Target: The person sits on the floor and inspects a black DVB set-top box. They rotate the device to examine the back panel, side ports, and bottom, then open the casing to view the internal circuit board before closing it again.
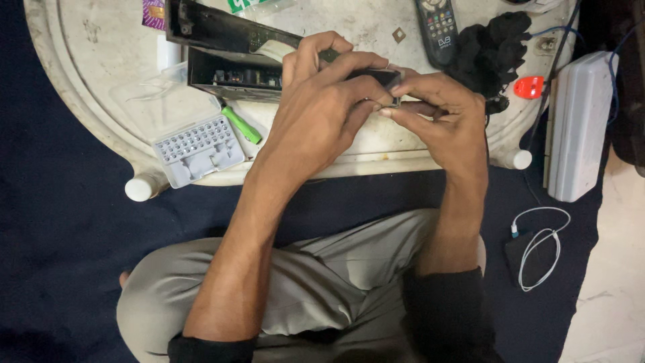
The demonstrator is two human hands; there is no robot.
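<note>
At the far left of the low white table [87, 101] lies a grey bit case [199, 148], lid open, its rows of holes filled with small driver bits; a green-handled screwdriver [241, 124] rests just beside it. Behind these sits an opened black box [232, 57] of electronics, its cover lifted and a circuit board visible inside. At centre, your left hand [322, 111] and right hand [447, 124] meet above the table's near edge, both closed on a small dark part [381, 78]: the left fingers curl over its top, the right thumb and forefinger pinch a tiny metallic end at its lower corner. The part looks light, rigid and probably delicate; judged from its size, it is best held by its edges with fingertips, as you hold it, rather than squeezed across its face. To the right lie a black remote control [438, 27], a black cloth [490, 50], a red oval object [529, 87], then a white power strip [578, 124] standing beside the table, and a coiled white cable [541, 245] on the dark floor covering.
</note>
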